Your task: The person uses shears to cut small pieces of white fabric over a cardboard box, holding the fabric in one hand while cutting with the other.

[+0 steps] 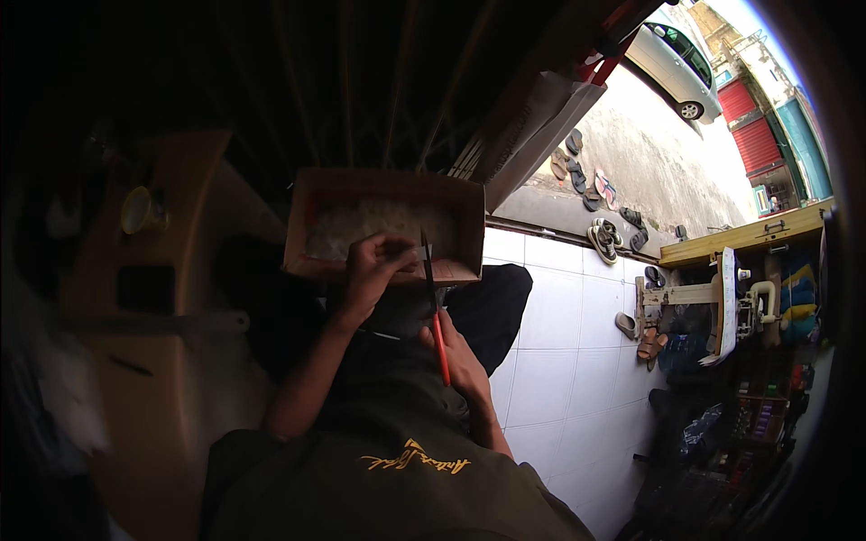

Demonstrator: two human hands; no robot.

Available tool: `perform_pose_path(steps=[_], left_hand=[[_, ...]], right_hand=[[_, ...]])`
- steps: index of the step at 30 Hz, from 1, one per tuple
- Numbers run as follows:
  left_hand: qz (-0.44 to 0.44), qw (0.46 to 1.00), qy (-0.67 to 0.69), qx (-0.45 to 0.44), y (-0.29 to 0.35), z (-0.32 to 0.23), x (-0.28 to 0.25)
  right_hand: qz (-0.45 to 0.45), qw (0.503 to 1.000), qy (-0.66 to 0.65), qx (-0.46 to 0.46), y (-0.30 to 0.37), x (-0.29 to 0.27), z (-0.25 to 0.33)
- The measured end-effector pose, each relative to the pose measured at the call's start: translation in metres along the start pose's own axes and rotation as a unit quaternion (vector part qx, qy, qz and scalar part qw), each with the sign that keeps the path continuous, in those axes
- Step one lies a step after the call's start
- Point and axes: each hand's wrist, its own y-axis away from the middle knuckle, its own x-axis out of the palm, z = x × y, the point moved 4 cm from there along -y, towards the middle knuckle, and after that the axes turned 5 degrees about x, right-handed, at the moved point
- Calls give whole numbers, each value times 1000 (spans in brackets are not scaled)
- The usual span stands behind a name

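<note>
My right hand is closed around a red-handled knife, whose long, dark, narrow blade points away from me. The blade's tip reaches over the near right part of an open cardboard box. My left hand has its fingers pinched on a small whitish piece right beside the blade. Whether the piece touches the blade I cannot tell. Inside the box lies a heap of pale, translucent pieces, too dim to make out singly. The box stands just beyond both hands, in front of my knees.
On the left is a brown tabletop with a yellowish cup. White floor tiles spread to the right. Several sandals and shoes lie by the doorway. A wooden bench holds a clamp; a car stands outside.
</note>
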Motion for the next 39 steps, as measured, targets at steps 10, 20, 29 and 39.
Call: perform_pose_path(steps=[10, 20, 29, 39], left_hand=[[26, 999, -20, -13, 2, -2, 6], [-2, 1000, 13, -1, 1, 0, 5], [-14, 1000, -9, -19, 1, 0, 7], [-8, 998, -66, 9, -1, -1, 7]], right_hand=[[-43, 998, -35, -25, -5, -4, 7], [-11, 998, -42, -38, -6, 10, -14], [-14, 1000, 7, 5, -1, 0, 2], [-49, 999, -14, -7, -5, -5, 12]])
